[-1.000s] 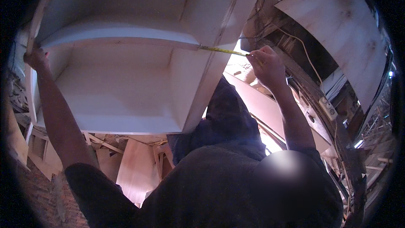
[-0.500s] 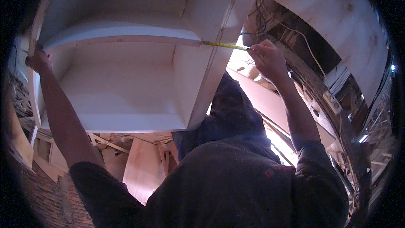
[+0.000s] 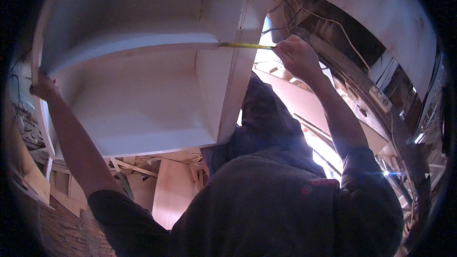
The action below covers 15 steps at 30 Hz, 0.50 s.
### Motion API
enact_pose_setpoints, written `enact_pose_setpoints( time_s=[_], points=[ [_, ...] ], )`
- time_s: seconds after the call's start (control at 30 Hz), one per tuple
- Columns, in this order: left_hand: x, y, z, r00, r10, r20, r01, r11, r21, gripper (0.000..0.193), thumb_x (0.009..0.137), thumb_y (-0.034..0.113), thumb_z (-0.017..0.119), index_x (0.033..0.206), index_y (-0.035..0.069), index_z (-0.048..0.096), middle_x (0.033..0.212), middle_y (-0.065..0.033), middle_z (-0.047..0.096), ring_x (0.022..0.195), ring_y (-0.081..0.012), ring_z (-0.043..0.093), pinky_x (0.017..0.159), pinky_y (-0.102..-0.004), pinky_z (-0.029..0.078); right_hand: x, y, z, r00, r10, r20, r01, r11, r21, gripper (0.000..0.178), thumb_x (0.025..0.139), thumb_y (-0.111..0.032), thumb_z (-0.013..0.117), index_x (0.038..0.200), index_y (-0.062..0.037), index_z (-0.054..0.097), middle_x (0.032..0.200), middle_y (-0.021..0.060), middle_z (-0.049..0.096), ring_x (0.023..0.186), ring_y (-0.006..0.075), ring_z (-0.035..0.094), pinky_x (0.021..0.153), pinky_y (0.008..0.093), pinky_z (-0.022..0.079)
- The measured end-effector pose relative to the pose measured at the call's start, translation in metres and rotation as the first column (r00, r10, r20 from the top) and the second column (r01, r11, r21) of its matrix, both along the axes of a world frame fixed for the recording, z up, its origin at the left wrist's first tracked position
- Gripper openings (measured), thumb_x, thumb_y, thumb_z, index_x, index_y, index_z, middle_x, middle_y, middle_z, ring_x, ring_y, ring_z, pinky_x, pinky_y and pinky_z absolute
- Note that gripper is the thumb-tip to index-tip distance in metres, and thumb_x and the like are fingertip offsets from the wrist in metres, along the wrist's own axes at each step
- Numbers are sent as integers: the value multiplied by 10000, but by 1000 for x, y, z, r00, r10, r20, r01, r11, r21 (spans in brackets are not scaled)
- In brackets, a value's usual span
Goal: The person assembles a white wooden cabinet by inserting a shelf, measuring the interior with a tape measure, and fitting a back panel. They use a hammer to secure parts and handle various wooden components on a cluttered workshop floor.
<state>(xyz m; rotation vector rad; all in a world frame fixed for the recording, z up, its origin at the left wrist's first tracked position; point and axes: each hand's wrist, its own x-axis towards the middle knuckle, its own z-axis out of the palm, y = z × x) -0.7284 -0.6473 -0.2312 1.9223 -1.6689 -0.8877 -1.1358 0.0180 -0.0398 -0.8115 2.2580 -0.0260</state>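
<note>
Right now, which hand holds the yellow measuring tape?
The right hand, pinching the yellow measuring tape that stretches to the shelf's right end. The left hand grips the left edge of the white cabinet instead.

White, open-fronted box cabinet [image 3: 143, 100]: smooth panels, matt with a faint sheen.
Thin yellow tape-measure blade [image 3: 247, 45] across the cabinet's right edge: smooth, apparently coated metal.
Dark hooded top [image 3: 266, 204] below the cabinet: soft matt cloth.
Tan flat board [image 3: 173, 192] below the cabinet: smooth wood.
White oblong socket strip [image 3: 380, 98] right of the cabinet: smooth plastic.
Reddish-brown surface [image 3: 66, 228] at the cabinet's lower left: rough, brick-like, matt.
</note>
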Motion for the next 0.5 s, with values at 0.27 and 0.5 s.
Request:
enact_pose_setpoints(
  time_s=[0.27, 0.5],
  points=[
    [-38, 31, 36, 996, 66, 56, -66, 998, 6, 962, 750, 365, 825, 1383, -55, 234, 1293, -280, 429, 1087, -434, 580, 823, -512, 621, -2, 0, -4, 992, 125, 13, -126, 989, 74, 257, 945, -318, 659, 997, -84, 752, 862, 95, 615, 787, 254, 645, 709, 400, 502],
    [-34, 32, 35, 999, 31, -8, -30, 999, 22, 919, 770, 360, 797, 1390, -18, 235, 1318, -259, 418, 1100, -424, 574, 838, -519, 617, 2, 0, 2, 999, -40, 24, 38, 998, 57, 265, 949, -314, 655, 999, -73, 752, 879, 89, 631, 773, 251, 653, 703, 388, 512]
  ],
)
